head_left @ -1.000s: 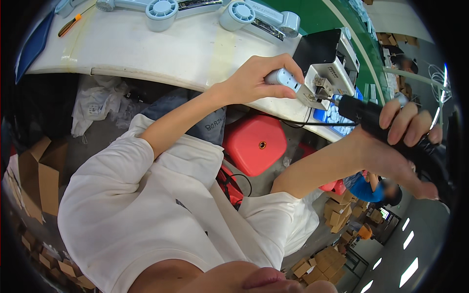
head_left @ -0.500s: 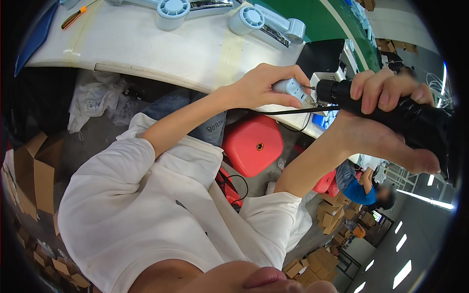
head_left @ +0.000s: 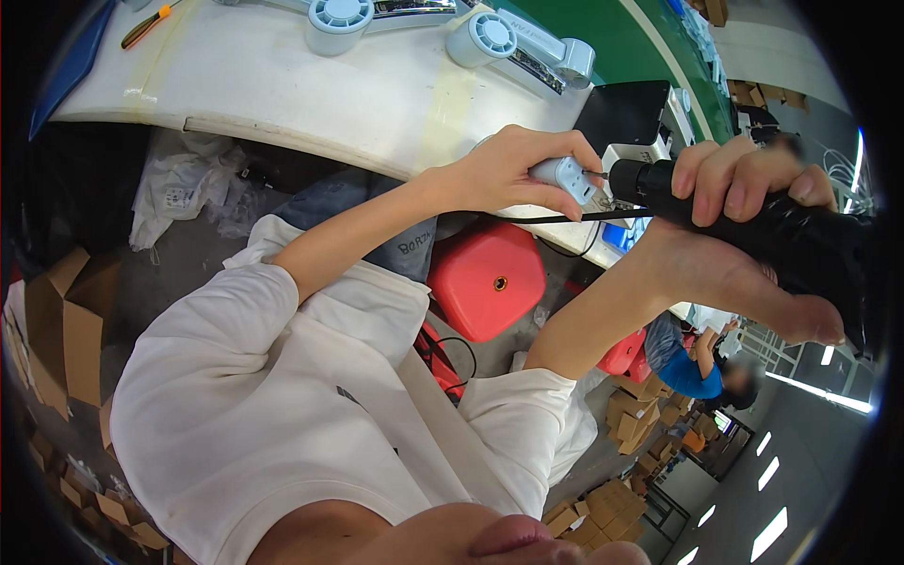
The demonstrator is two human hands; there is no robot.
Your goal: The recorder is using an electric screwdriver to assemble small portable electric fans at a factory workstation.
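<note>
My left hand (head_left: pixel 508 174) grips a small pale blue-and-white plastic part (head_left: pixel 565 177) in front of the edge of the white workbench (head_left: pixel 330 94). My right hand (head_left: pixel 744 235) is wrapped around a black electric screwdriver (head_left: pixel 791 235). Its front end (head_left: pixel 631 181) points left and sits right at the part. A thin black cable (head_left: pixel 574 218) runs below the part toward the tool. Whether the tip touches the part is hidden.
Two pale blue round fan-like units (head_left: pixel 337 14) (head_left: pixel 490 38) lie on the bench, with an orange-handled tool (head_left: pixel 146 26) at far left. A black box (head_left: pixel 626 113), a green belt (head_left: pixel 603 28), a red stool (head_left: pixel 485 278), cardboard boxes (head_left: pixel 56 320) and a person in blue (head_left: pixel 692 363) are around.
My right hand has brought the screwdriver up and left until its front end meets the part. My left hand has kept its hold on the part.
</note>
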